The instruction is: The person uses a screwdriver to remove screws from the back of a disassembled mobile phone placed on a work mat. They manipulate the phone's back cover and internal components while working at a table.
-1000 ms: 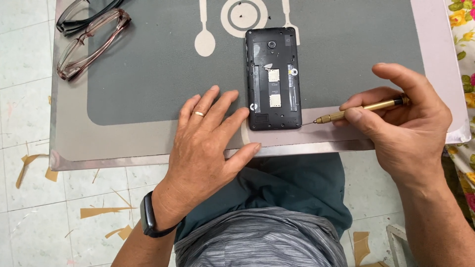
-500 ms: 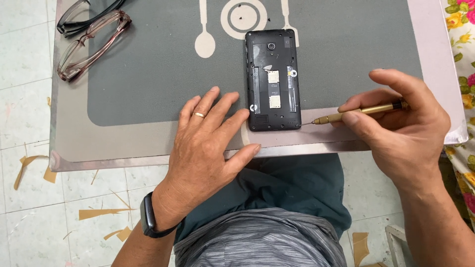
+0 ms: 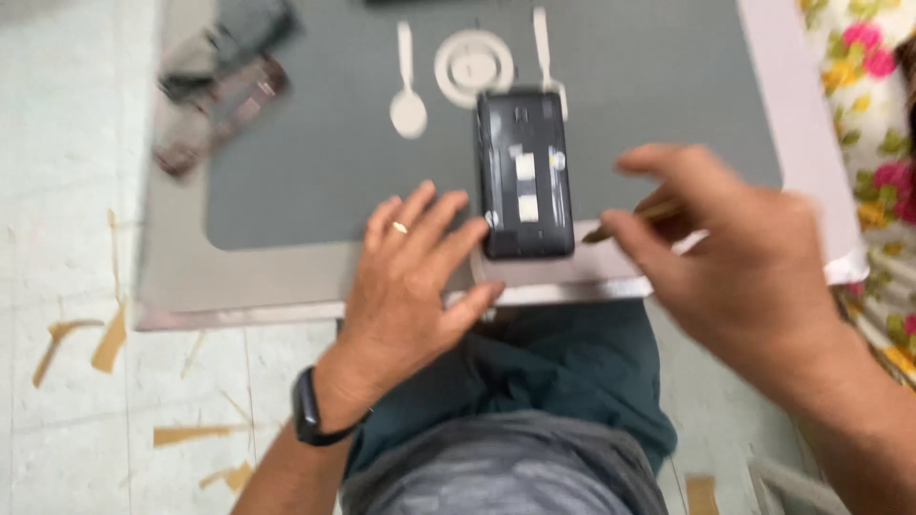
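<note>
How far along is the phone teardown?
Done: the back cover is off the phone, its insides showing. In hand: the left hand rests beside the phone on the mat; the right hand holds a screwdriver near its lower right corner. Left: blur hides which screws remain.

Left hand (image 3: 412,277) flat, palm down, fingers spread, ring on one finger; right hand (image 3: 735,262) raised, fingers pinched, blurred.

Blurred eyeglasses (image 3: 215,95), grey placemat (image 3: 315,181) — printed spoon (image 3: 407,100)
</note>
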